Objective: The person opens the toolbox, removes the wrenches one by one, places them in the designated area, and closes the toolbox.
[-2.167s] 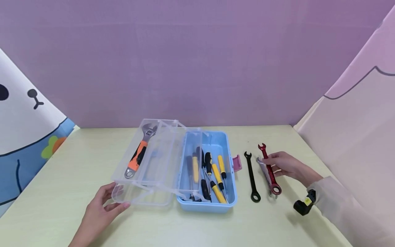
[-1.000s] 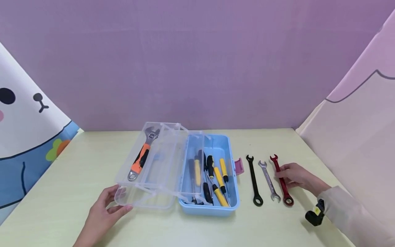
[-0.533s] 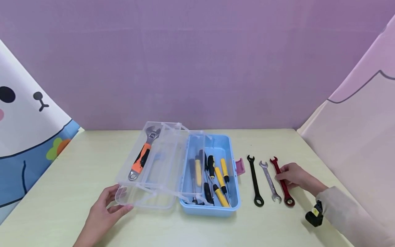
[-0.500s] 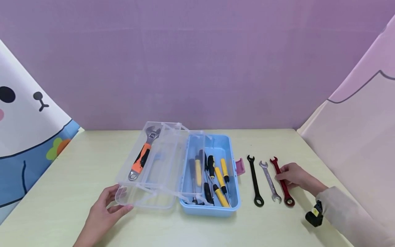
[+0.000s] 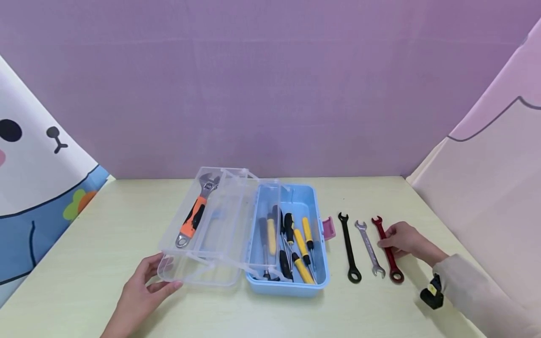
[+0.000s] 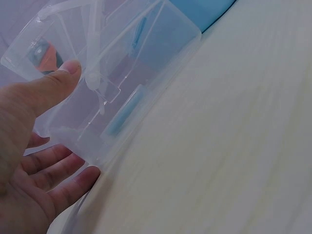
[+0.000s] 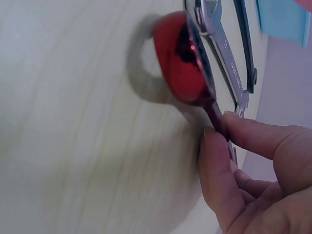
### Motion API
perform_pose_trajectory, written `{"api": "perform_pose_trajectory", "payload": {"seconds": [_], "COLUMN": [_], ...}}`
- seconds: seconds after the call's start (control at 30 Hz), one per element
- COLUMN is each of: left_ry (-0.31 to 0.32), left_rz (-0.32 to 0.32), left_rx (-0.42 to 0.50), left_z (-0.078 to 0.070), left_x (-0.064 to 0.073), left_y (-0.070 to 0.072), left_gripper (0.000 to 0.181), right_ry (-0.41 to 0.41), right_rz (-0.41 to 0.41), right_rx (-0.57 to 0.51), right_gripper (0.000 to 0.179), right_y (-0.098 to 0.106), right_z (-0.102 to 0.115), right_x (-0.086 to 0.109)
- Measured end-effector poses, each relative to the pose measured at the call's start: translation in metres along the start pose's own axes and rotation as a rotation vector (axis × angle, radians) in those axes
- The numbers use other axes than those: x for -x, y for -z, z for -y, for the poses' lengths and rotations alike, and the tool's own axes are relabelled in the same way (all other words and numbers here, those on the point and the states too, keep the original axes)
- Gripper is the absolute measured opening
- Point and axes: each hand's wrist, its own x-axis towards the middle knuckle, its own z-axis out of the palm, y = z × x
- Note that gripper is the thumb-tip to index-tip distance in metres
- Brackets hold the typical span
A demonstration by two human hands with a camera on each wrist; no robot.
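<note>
My left hand (image 5: pixel 139 293) holds the left end of the open clear plastic lid (image 5: pixel 211 272), its thumb (image 6: pixel 72 68) in front and fingers behind and below. An adjustable wrench (image 5: pixel 194 211) with an orange and black handle lies in the lid's clear compartment. Over at the right, my right hand (image 5: pixel 407 241) pinches a red combination wrench (image 5: pixel 387 249) mid-shank between thumb and fingers. In the right wrist view its ring end casts a shadow on the table. Left of it lie a silver wrench (image 5: pixel 369 247) and a black ratchet wrench (image 5: pixel 349 247), roughly side by side.
The blue toolbox (image 5: pixel 291 288) stands mid-table, holding several screwdrivers (image 5: pixel 301 244) with yellow or black handles. Its pink latch (image 5: pixel 328 228) sticks out on the right. A purple backdrop (image 5: pixel 270 94) rises behind the table.
The red wrench has moved right from over the silver wrench and come down beside it, with a slight shift since. The left hand has stayed at the lid.
</note>
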Motion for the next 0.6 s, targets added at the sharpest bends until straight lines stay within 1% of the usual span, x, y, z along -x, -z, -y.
{"api": "perform_pose_trajectory", "payload": {"seconds": [0.13,0.23,0.4,0.5,0.6], "left_ry": [0.033,0.04,0.026,0.006,0.004], "left_rz": [0.017,0.017,0.007,0.002,0.003], "left_rx": [0.007,0.008,0.005,0.001,0.001], "left_z": [-0.0004,-0.0007,-0.0007,0.0001,0.0007], "left_x": [-0.0004,0.0011,0.0022,0.0012,0.001], "left_y": [0.0002,-0.0005,-0.0008,-0.0004,-0.0006], "left_gripper": [0.09,0.089,0.088,0.088,0.088], "right_ry": [0.0,0.001,-0.016,-0.027,-0.039], "right_rz": [-0.007,-0.011,-0.014,-0.015,-0.013], "right_rx": [0.03,0.053,0.091,0.111,0.13], "right_gripper": [0.022,0.021,0.02,0.02,0.021], "right_y": [0.0004,0.0005,0.0008,0.0009,0.0007], "right_z": [0.0008,0.0021,0.0046,0.0066,0.0091], "right_x": [0.0001,0.0016,0.0023,0.0014,0.0008]}}
